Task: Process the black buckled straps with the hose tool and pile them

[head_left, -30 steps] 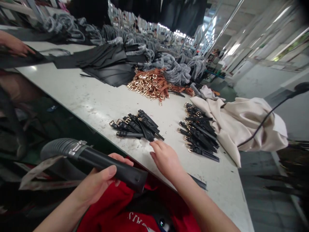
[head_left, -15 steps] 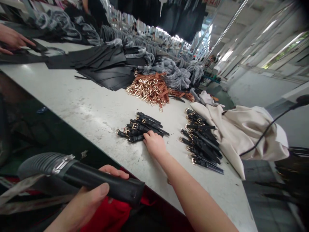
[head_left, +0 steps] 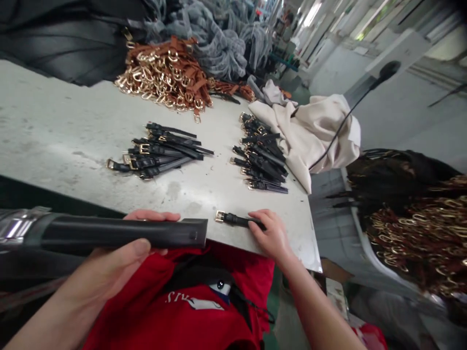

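Note:
My left hand (head_left: 124, 262) is wrapped round a black hose nozzle (head_left: 156, 232), thumb on the near side and fingers on the far side. A metal clamp shows on the hose at the far left. My right hand (head_left: 270, 236) pinches the tail of a black buckle strap (head_left: 235, 219), which lies low over the table near its front edge. The strap's gold buckle points left, a little beyond the nozzle's open end. Farther back, a loose pile of black buckle straps (head_left: 160, 154) lies to the left, and a second pile of black straps (head_left: 263, 158) to the right.
A heap of brown straps with gold rings (head_left: 171, 78) sits at the back of the white table (head_left: 73, 126). Black sheets (head_left: 65, 43) lie back left. Beige cloth (head_left: 321, 126) hangs over the right edge, crossed by a dark flexible stalk (head_left: 346, 116). More ringed straps (head_left: 419, 238) are at far right.
My right hand has left the left pile and come to the front edge with one black strap. The view has turned right and downward. My left hand still grips the nozzle, now lying more level.

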`<state>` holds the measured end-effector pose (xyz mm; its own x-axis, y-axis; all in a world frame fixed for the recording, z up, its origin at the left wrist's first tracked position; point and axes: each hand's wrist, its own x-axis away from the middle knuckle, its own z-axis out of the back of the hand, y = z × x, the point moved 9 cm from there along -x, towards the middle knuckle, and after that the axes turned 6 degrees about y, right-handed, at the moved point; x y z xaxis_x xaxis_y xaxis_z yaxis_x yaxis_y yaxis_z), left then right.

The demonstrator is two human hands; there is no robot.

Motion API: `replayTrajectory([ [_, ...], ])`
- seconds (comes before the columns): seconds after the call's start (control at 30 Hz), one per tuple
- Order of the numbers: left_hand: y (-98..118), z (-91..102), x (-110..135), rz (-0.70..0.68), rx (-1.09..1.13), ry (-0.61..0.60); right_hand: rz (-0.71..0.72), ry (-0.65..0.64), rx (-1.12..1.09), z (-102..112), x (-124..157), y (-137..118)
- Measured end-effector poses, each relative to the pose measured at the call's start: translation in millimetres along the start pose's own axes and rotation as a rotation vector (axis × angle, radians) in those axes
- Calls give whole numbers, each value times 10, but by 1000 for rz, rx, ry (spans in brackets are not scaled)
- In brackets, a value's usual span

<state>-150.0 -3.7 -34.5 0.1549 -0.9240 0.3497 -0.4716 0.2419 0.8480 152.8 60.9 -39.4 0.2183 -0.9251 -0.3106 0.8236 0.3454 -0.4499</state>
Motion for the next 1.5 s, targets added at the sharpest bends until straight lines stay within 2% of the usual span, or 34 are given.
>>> replayTrajectory([
  [0.1,-14,-211,-54,-17,-21,-56,40,-50,-34,-197,-30,-172],
  [0.27,-76,-265,-139,-15,-7,6,23,-105,-123,-380,-143,-293],
  [0.47,-91,-378,-140,0,-15,70,15,-76,-148,-358,-142,-287],
  [0.63,-19,-505,-141,-69,-60,32,22,-102,-166,-334,-137,-290],
  [0.8,-47,-808,-212,-137,-135,15,51,-124,-254,-304,-112,-252],
  [0.9,-72,-1030,-307,-172,-186,-24,-13,-76,-274,-302,-105,-172],
  [0.97,-75,-1111,-364,-166,-227,-63,-39,-46,-278,-306,-103,-152],
  [1.1,-3,-1129,-412,-200,-277,-83,-9,-32,-262,-306,-106,-193],
  [1.2,-24,-1219,-412,-199,-325,-164,18,-20,-232,-289,-106,-213],
  [1.4,1,-1297,-445,-222,-380,-176,-23,21,-287,-276,-103,-175],
  [1.5,-18,-1342,-431,-228,-423,-226,-35,28,-306,-285,-105,-156],
])
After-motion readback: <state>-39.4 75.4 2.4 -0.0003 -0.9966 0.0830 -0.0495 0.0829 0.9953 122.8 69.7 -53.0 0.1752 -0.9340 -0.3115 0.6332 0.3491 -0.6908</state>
